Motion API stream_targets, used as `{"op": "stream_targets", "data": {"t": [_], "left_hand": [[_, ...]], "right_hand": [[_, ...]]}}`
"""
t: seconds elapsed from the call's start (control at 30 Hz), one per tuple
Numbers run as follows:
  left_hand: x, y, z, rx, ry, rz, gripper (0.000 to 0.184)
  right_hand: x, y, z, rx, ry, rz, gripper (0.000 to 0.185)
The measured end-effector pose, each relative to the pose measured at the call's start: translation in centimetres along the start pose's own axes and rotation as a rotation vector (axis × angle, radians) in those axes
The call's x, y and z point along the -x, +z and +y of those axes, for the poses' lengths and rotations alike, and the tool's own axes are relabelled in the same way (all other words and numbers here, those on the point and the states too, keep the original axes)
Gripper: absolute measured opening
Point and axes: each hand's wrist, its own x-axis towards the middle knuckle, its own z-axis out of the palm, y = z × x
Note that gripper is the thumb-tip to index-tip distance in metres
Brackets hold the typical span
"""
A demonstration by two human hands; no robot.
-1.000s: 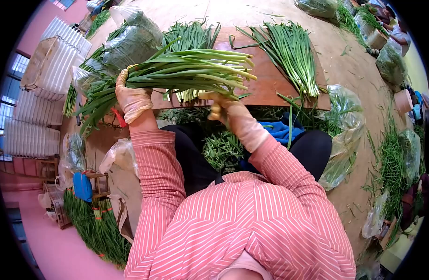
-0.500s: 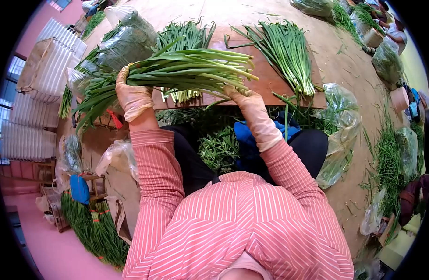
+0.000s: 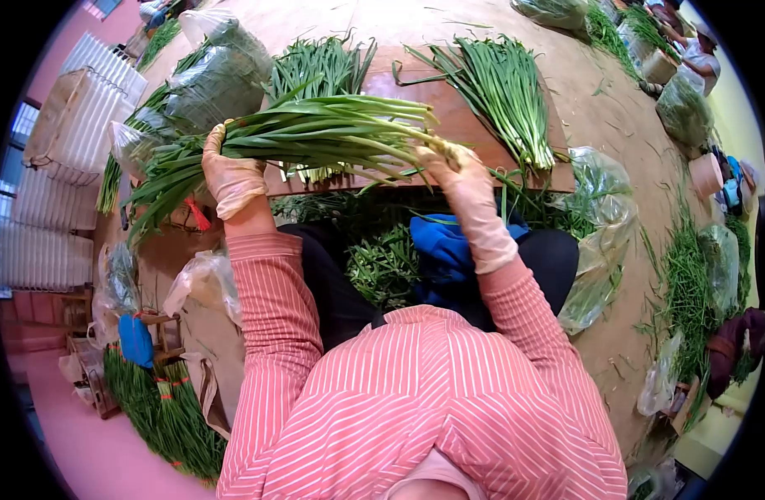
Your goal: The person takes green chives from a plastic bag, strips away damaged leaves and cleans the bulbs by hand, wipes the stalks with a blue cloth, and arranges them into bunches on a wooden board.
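My gloved left hand (image 3: 233,177) is wrapped round a bunch of garlic chives (image 3: 316,133), holding it sideways above the wooden board (image 3: 392,77). The long green leaves droop past that hand to the left, and the pale stem ends point right. At those ends, my gloved right hand (image 3: 459,171) is closed in a pinch on some stems; how many, I cannot make out. On the board's right side lies a pile of garlic chives (image 3: 503,100). Another pile (image 3: 324,67) lies behind the held bunch, which partly covers it.
Loose leaves (image 3: 384,265) lie below the board between my knees, beside a blue cloth (image 3: 439,254). A clear plastic bag (image 3: 603,192) stands to the right. Stuffed bags (image 3: 220,83) and white crates (image 3: 49,208) are at left. Another person (image 3: 700,62) sits far right.
My right hand has shifted right and a little down, out past the stem ends. My left hand still holds the bunch in nearly the same place. The view has moved slightly.
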Motion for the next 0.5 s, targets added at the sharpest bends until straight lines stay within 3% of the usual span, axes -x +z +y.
{"op": "stream_targets", "data": {"t": [0.03,0.13,0.23,0.3,0.33,0.37,0.43,0.5], "left_hand": [[0.1,0.3,-0.1,0.075,-0.04,0.014,0.021],[0.7,1.0,0.0,0.224,-0.1,0.07,0.02],[0.4,0.8,0.3,0.354,-0.154,0.157,0.02],[-0.2,-0.4,0.0,0.177,-0.033,0.042,0.019],[-0.3,-0.3,0.0,0.179,-0.032,0.042,0.019],[0.2,0.5,0.5,0.246,-0.073,0.101,0.019],[1.1,1.8,0.8,0.315,-0.119,0.156,0.019],[1.7,2.7,0.8,0.295,-0.125,0.175,0.02]], "right_hand": [[-0.1,0.4,-1.5,0.147,-0.158,0.177,0.061],[-0.8,0.6,-1.5,0.124,-0.12,0.138,0.046],[-2.0,0.6,5.1,-0.032,-0.201,0.336,0.025],[-1.9,-1.2,6.9,-0.023,0.029,0.31,0.024],[-1.0,-1.3,6.4,-0.191,0.079,0.235,0.025],[-0.1,-1.7,3.4,-0.165,0.169,0.108,0.025],[1.1,0.8,1.0,-0.36,0.023,0.158,0.036],[1.0,1.1,-1.5,-0.56,0.101,-0.143,0.045]]}}
